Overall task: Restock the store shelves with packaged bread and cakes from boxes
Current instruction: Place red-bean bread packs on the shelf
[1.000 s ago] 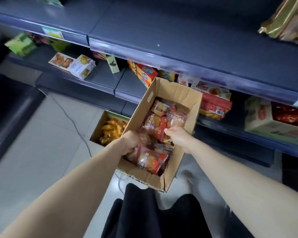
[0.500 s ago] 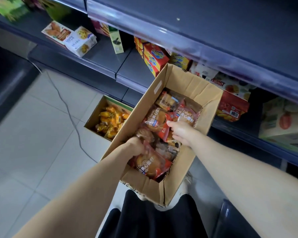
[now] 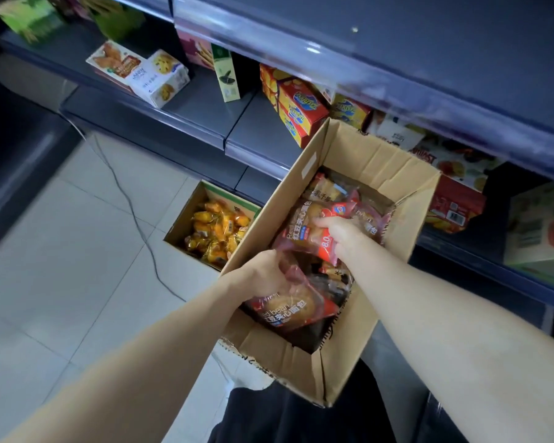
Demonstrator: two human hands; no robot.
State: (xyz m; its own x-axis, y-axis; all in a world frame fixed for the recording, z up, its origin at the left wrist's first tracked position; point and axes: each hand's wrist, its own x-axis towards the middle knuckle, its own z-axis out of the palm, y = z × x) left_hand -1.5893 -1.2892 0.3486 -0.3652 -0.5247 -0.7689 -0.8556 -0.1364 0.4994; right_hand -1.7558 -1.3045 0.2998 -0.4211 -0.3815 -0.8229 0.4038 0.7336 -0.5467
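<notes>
An open cardboard box (image 3: 304, 174) stands on the floor in front of the dark shelves (image 3: 256, 135), holding several red-wrapped red bean bread packs. My left hand (image 3: 263, 273) grips the top edge of one red bean bread pack (image 3: 288, 311) at the near end of the box. My right hand (image 3: 336, 231) is closed on a second red bean bread pack (image 3: 304, 225) in the middle of the box. More packs lie under both hands, partly hidden.
A smaller open box of orange-wrapped cakes (image 3: 215, 231) sits on the floor left of the cardboard box. Red and yellow biscuit boxes (image 3: 298, 110) and white cookie boxes (image 3: 141, 71) stand on the lower shelf. A cable (image 3: 131, 206) runs across the tiled floor.
The view has dipped down and closer to the box. Both hands have stayed in the box; the right hand's pack has lifted and tilted toward me.
</notes>
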